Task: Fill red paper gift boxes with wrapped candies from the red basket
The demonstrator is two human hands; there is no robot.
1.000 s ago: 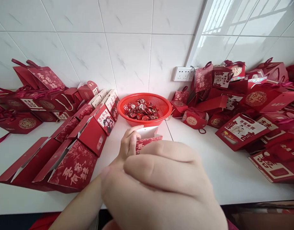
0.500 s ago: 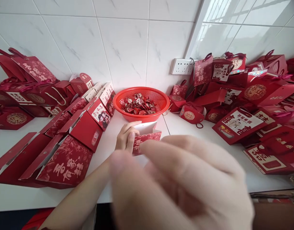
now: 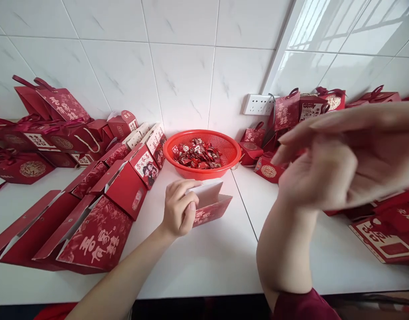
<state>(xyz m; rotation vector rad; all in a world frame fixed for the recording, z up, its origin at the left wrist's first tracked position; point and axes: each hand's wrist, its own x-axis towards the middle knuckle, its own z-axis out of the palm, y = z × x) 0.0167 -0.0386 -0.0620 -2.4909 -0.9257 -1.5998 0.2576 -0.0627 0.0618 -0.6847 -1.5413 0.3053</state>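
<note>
My left hand (image 3: 181, 208) grips the left side of a red paper gift box (image 3: 213, 211) on the white table. The box's top gapes, showing its white inside; pale lettering marks its front. Raised on the right, close to the camera, my right hand (image 3: 344, 155) is smeared by motion. Its fingers cannot be made out well, nor whether anything is in them. Just behind the held box stands a red plastic basket (image 3: 236, 155), with many small wrapped sweets (image 3: 198, 153) in it.
Rows of red boxes with raised flaps (image 3: 101, 235) stand at the left, with handled gift boxes (image 3: 62, 104) behind them. More red gift boxes (image 3: 286, 109) are piled at the right, partly hidden by my right arm. A socket strip (image 3: 258, 105) is on the tiled wall.
My right hand has swung from the front centre, near the camera, up to the right. My left hand still holds the gift box. The whole view has shifted slightly.
</note>
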